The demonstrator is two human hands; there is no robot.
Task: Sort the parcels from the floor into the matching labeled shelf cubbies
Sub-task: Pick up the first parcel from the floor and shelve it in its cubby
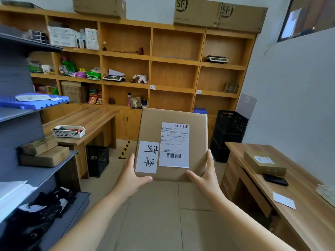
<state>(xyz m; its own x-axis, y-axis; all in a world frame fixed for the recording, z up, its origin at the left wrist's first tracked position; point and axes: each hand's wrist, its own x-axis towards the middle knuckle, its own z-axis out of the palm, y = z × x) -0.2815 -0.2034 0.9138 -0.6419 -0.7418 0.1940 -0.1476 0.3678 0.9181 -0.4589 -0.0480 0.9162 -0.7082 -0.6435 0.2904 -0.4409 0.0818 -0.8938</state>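
Centrally, the parcel (172, 144) is held upright between both hands: left hand (133, 175) thumb on its lower left corner, right hand (205, 175) fingers (210, 160) along its right edge.

Parcel held up before the cubby shelf

The parcel (172, 142) sits between both hands, left hand (131, 175) and right hand (206, 175) at its lower corners; a surface (282, 180) lies right, the shelf (174, 60) behind.

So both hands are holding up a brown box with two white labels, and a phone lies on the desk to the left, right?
Not quite. The head view shows the phone on the desk to the right. Both the left hand and right hand do hold the box with two white labels.
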